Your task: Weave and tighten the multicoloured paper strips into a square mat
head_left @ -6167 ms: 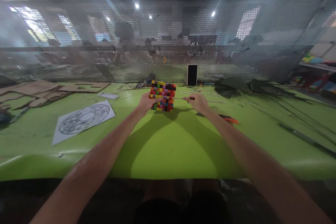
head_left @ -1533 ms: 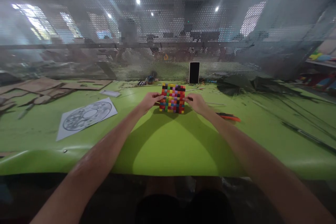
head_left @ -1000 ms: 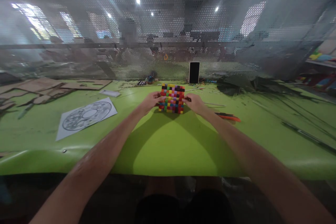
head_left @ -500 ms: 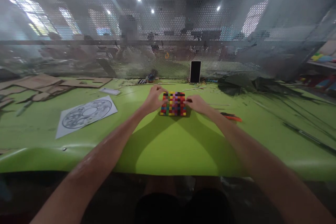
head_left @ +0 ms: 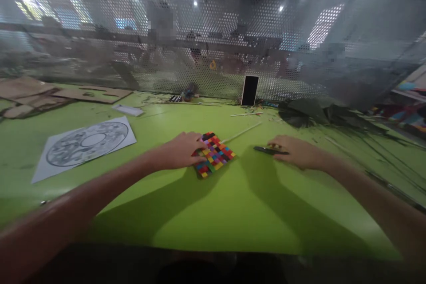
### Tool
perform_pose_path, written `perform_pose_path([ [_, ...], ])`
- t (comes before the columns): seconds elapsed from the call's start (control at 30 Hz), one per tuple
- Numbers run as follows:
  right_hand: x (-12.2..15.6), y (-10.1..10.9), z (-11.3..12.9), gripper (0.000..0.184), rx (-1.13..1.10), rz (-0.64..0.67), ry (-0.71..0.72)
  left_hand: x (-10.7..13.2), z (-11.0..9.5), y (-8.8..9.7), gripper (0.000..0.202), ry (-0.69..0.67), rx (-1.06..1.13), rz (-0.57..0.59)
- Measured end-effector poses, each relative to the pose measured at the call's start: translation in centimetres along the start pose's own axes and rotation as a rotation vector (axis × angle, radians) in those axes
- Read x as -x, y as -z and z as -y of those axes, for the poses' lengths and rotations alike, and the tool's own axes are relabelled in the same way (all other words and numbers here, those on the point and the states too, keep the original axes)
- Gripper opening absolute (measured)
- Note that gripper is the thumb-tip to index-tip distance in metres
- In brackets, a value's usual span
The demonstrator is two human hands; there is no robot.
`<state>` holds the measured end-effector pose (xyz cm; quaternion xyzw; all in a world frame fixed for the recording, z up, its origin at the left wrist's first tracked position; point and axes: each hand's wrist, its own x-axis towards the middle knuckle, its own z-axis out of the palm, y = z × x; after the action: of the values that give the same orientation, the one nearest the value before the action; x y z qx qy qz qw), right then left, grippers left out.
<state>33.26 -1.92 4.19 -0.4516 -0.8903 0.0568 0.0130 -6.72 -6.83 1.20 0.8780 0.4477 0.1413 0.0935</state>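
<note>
A flat panel of small multicoloured squares [head_left: 218, 153] lies turned at an angle on the green table. My left hand [head_left: 181, 151] grips its left side, thumb at the near edge and fingers along the far edge. To the right and apart from the panel, my right hand [head_left: 293, 151] is closed round a slim black tool [head_left: 264, 149], its narrow end pointing left. My palm and fingers hide the rest of that tool, so its exact kind cannot be made out. A thin pale stick [head_left: 242, 132] runs out from behind the panel toward the upper right.
On the left lie a sheet with a printed ring pattern [head_left: 88, 140], a small white tray [head_left: 128, 109] and cut cardboard [head_left: 93, 94]. A dark-screened tablet or phone [head_left: 250, 90] stands against the perforated metal screen [head_left: 213, 31]. Dark leaf-like material [head_left: 313, 111] spreads at the back right.
Both hands were on the panel; my right hand has let go, moved right and picked up the black tool. My left hand has turned the panel askew and nearer. The view has tilted down.
</note>
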Motion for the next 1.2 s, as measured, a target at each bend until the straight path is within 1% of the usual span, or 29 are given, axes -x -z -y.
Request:
perform_pose_path([
  [0.03, 0.9, -0.4, -0.3, 0.041, 0.009, 0.035, 0.039, 0.6, -0.6, 0.5, 0.037, -0.025, -0.035, 0.063],
  [0.1, 1.8, -0.8, -0.4, 0.043, 0.014, 0.007, 0.026, 1.6, -1.5, 1.3, 0.037, -0.067, -0.050, 0.150],
  [0.17, 2.0, -0.8, -0.3, 0.041, 0.011, -0.014, 0.009, 2.1, -2.0, 1.5, 0.038, -0.135, 0.002, 0.175],
  [0.23, 1.7, -0.5, -0.2, 0.039, -0.004, -0.045, 0.014, 2.4, -2.2, 1.2, 0.041, -0.151, -0.011, 0.171],
  [0.3, 1.3, 0.0, 0.1, 0.037, -0.012, -0.125, 0.024, 2.6, -2.8, 0.7, 0.041, -0.129, -0.110, 0.161],
  [0.37, 0.9, 0.3, 0.5, 0.036, -0.024, -0.212, 0.047, 2.8, -4.0, 0.4, 0.041, -0.128, -0.233, 0.163],
  [0.47, 0.2, 0.4, 1.7, 0.036, -0.060, -0.265, 0.118, 2.9, -6.1, 0.8, 0.040, -0.139, -0.333, 0.213],
  [0.53, -0.3, 0.2, 2.7, 0.037, -0.076, -0.262, 0.160, 2.6, -6.7, 1.5, 0.036, -0.146, -0.339, 0.238],
  [0.6, -0.8, -0.1, 3.8, 0.041, -0.100, -0.232, 0.178, 2.3, -6.1, 2.4, 0.030, -0.205, -0.285, 0.218],
  [0.63, -1.0, -0.2, 4.3, 0.044, -0.116, -0.211, 0.184, 2.1, -5.5, 2.7, 0.029, -0.269, -0.241, 0.204],
  [0.7, -1.2, -0.4, 5.1, 0.049, -0.153, -0.160, 0.204, 2.0, -4.1, 2.8, 0.044, -0.375, -0.157, 0.215],
  [0.73, -1.3, -0.4, 5.4, 0.051, -0.169, -0.137, 0.219, 2.1, -3.6, 2.6, 0.048, -0.383, -0.159, 0.222],
  [0.8, -1.2, -0.4, 5.7, 0.053, -0.180, -0.096, 0.246, 2.4, -3.4, 1.9, 0.053, -0.312, -0.223, 0.203],
  [0.83, -1.1, -0.4, 5.9, 0.054, -0.176, -0.081, 0.253, 2.5, -3.8, 1.5, 0.055, -0.262, -0.262, 0.196],
  [0.9, -0.9, -0.3, 6.1, 0.052, -0.158, -0.059, 0.252, 2.6, -5.1, 1.0, 0.056, -0.176, -0.340, 0.143],
  [0.97, -0.7, -0.5, 6.5, 0.048, -0.140, -0.042, 0.257, 2.3, -6.4, 1.2, 0.046, -0.179, -0.371, 0.149],
  [1.03, -0.5, -0.7, 7.1, 0.044, -0.125, -0.032, 0.284, 1.6, -6.9, 1.7, 0.032, -0.210, -0.315, 0.136],
  [1.07, -0.3, -0.9, 7.3, 0.043, -0.120, -0.031, 0.307, 1.3, -6.9, 2.0, 0.024, -0.246, -0.225, 0.154],
  [1.13, 0.2, -1.3, 7.9, 0.041, -0.119, -0.024, 0.353, 0.8, -6.2, 2.5, 0.018, -0.302, 0.019, 0.245],
  [1.2, 0.7, -1.6, 8.3, 0.039, -0.125, -0.027, 0.398, 0.6, -5.3, 2.5, 0.018, -0.279, 0.191, 0.317],
])
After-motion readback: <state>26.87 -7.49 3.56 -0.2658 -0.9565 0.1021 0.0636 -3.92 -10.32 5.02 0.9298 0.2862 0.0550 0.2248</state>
